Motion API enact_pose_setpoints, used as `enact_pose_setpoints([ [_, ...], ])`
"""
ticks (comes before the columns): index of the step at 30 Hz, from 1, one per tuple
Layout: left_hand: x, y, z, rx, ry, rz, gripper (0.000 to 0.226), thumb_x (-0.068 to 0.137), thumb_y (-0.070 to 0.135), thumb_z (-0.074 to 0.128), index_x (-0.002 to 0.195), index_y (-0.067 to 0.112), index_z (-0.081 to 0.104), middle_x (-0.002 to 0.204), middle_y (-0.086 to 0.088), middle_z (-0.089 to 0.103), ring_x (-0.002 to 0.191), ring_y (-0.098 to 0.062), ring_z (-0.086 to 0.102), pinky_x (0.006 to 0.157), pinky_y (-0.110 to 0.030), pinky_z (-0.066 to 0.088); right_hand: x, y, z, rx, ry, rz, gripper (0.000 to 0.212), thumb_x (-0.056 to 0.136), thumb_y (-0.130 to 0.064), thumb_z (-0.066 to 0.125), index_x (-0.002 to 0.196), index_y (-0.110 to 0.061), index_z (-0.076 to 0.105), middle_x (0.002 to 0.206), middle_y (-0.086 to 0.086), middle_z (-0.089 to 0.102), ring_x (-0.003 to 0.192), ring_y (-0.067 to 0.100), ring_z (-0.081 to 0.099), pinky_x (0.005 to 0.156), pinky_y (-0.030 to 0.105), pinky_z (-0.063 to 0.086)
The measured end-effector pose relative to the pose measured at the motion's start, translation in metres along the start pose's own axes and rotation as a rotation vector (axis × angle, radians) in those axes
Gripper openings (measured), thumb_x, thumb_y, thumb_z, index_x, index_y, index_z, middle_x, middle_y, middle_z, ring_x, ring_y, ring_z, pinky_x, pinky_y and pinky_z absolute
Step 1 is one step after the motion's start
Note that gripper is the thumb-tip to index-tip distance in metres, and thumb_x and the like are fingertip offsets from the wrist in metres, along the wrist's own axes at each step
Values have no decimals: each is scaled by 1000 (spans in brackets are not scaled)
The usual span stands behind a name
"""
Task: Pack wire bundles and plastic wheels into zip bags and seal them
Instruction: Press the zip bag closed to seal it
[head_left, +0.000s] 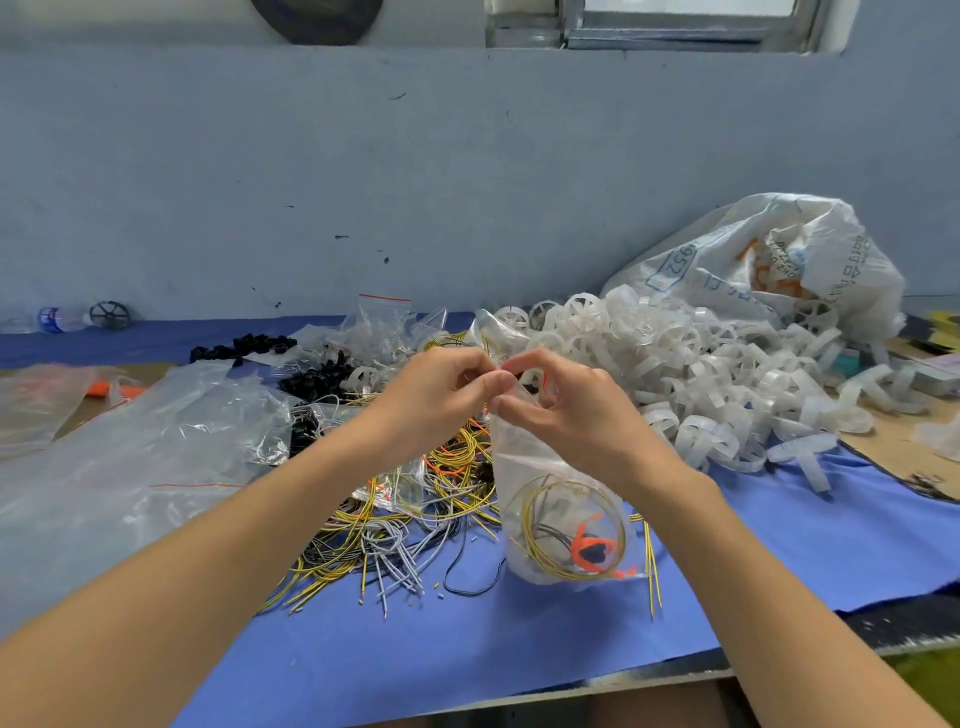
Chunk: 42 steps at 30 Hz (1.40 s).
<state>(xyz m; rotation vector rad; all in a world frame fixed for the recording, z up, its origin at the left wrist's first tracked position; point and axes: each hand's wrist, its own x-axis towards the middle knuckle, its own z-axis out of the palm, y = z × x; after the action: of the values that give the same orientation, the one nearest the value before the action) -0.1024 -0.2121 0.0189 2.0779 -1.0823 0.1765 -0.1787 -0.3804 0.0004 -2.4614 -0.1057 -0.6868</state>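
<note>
A clear zip bag (540, 467) hangs upright over the blue cloth, holding a coiled yellow wire bundle (571, 530) with orange and black pieces at its bottom. My left hand (441, 395) and my right hand (566, 410) pinch the bag's top edge together, fingertips meeting at the middle. Loose yellow, grey and black wires (405, 519) lie in a heap below my hands. A big pile of translucent plastic wheels (701, 374) spreads to the right.
A large white sack (769, 260) lies open at the back right. Empty clear bags (156, 441) cover the left side, small zip bags (384, 322) stand behind the wires, and black parts (244, 348) sit beside them. A bottle (57, 318) lies far left. The table edge runs along the bottom.
</note>
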Motion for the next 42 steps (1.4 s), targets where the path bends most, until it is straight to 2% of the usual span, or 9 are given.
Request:
enact_pose_setpoints([
  [4, -6, -6, 3, -64, 32, 18, 19, 98, 34, 56, 90, 23, 70, 73, 3, 65, 64, -6, 56, 60, -25, 45, -1, -3, 1, -153, 91, -37, 26, 93, -52, 60, 101, -29, 71, 70, -14, 48, 67, 10, 50, 63, 32, 41],
  [8, -13, -5, 20, -319, 152, -81, 13, 97, 29, 59, 98, 18, 66, 85, 0, 69, 78, -13, 64, 76, -38, 57, -2, -3, 4, -162, 113, -44, 33, 95, -52, 56, 99, -22, 71, 89, -9, 56, 77, 20, 57, 65, 35, 45],
  [12, -18, -1, 30, -549, 202, -162, 9, 96, 23, 60, 97, 17, 66, 89, -3, 69, 85, -16, 62, 83, -43, 55, -1, -6, 9, -174, 114, -53, 26, 96, -47, 58, 98, -23, 69, 90, -9, 62, 82, 19, 58, 66, 36, 46],
  [17, -17, 2, 42, -575, 309, -223, 14, 99, 19, 55, 99, 7, 64, 88, -17, 65, 79, -19, 58, 83, -48, 53, -4, -10, 10, -236, 117, -56, 26, 98, -49, 53, 99, -26, 67, 91, -8, 65, 82, 20, 60, 64, 34, 47],
  [20, -10, 1, 45, -522, 358, -237, 14, 100, 20, 54, 96, 11, 63, 87, -15, 67, 77, -17, 59, 78, -41, 53, -1, -13, 7, -301, 128, -46, 27, 99, -48, 50, 102, -30, 70, 95, -6, 64, 86, 24, 62, 66, 35, 47],
  [26, 1, -6, 42, -443, 433, -235, 13, 99, 25, 54, 90, 20, 61, 73, 2, 63, 56, 4, 52, 54, -10, 43, 4, -12, -7, -463, 95, 2, 32, 103, -44, 43, 108, -30, 71, 102, -5, 60, 102, 24, 57, 67, 33, 37],
  [30, 3, -11, 38, -411, 444, -249, 14, 100, 27, 53, 88, 24, 60, 75, 2, 64, 58, 7, 53, 54, -8, 42, -1, -7, -17, -498, 77, 10, 34, 104, -43, 42, 110, -27, 71, 105, -5, 62, 103, 22, 51, 70, 32, 34],
  [36, 0, -17, 31, -384, 447, -275, 14, 100, 31, 52, 90, 27, 60, 79, 1, 65, 58, 6, 55, 53, -10, 44, -8, 3, -32, -520, 62, 27, 33, 104, -41, 43, 108, -24, 70, 104, -2, 63, 102, 25, 56, 74, 33, 33],
  [42, -1, -18, 25, -395, 449, -304, 15, 100, 32, 52, 93, 23, 61, 80, 2, 65, 71, -2, 59, 65, -16, 46, -18, 20, -45, -331, 118, 99, 22, 99, -35, 57, 103, -23, 74, 93, -3, 61, 95, 25, 59, 70, 35, 42],
])
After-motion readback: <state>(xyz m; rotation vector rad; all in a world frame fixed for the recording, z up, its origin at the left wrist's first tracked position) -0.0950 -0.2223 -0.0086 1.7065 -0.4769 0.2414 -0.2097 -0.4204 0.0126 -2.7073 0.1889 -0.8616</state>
